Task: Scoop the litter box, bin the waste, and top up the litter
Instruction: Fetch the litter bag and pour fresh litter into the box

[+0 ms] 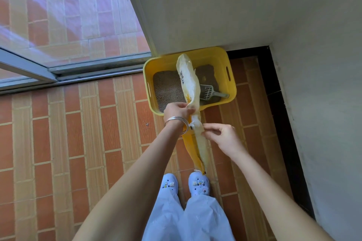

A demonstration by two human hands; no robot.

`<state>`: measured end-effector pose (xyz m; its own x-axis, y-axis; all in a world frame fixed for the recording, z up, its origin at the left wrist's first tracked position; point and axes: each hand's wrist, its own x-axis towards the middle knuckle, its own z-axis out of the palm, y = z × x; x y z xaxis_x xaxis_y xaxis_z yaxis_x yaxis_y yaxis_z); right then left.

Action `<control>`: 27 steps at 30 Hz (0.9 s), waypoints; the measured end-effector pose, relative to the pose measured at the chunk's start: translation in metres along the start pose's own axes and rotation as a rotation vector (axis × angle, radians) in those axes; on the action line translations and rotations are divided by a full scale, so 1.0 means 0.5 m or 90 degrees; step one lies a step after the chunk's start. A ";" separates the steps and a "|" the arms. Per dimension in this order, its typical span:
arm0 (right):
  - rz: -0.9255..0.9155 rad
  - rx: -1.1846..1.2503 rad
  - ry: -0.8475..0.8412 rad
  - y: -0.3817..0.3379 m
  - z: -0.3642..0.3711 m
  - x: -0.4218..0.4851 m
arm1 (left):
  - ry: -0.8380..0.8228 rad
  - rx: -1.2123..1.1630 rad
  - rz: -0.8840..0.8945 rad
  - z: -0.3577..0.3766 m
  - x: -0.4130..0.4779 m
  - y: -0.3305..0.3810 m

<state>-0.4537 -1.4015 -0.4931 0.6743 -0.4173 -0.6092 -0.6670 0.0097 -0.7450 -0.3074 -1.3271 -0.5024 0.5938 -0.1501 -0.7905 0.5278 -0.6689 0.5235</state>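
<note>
Evidently mid-task. A few spilled grains [147,124] lie on the tiled floor. Left hand [176,111] pinches the litter bag [189,82] at its twisted middle; right hand [221,133] pinches the bag lower down. The bag hangs over the yellow litter box [232,82]; the scoop [210,92] rests inside on the litter. Topping up looks near; whether waste is binned cannot be told.

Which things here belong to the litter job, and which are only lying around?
Part of the job:
- yellow litter box
- litter in it
- grey scoop lying in the box
- yellow and white litter bag, gripped by the left hand, pinched by the right hand

Just there:
- spilled granules on the tiled floor
- sliding window frame
</note>
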 end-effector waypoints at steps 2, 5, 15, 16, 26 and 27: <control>0.020 0.007 -0.039 -0.005 -0.023 0.010 | 0.011 0.010 0.049 -0.004 -0.008 -0.014; 0.040 0.068 -0.007 -0.036 -0.037 0.033 | 0.022 0.048 0.126 -0.002 -0.024 -0.033; 0.078 0.042 0.160 -0.138 0.002 0.139 | 0.123 0.197 0.298 -0.004 -0.067 -0.089; 0.088 0.047 0.165 -0.138 0.004 0.143 | 0.131 0.208 0.314 -0.006 -0.070 -0.092; 0.030 0.071 0.243 -0.111 0.033 0.111 | 0.019 0.081 0.271 -0.015 -0.081 -0.121; 0.018 0.085 0.248 -0.107 0.035 0.106 | 0.003 0.018 0.277 -0.019 -0.081 -0.120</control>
<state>-0.3765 -1.4082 -0.4903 0.4692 -0.7274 -0.5009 -0.6198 0.1328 -0.7734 -0.3576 -1.2740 -0.4988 0.7604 -0.4193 -0.4960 0.2106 -0.5632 0.7990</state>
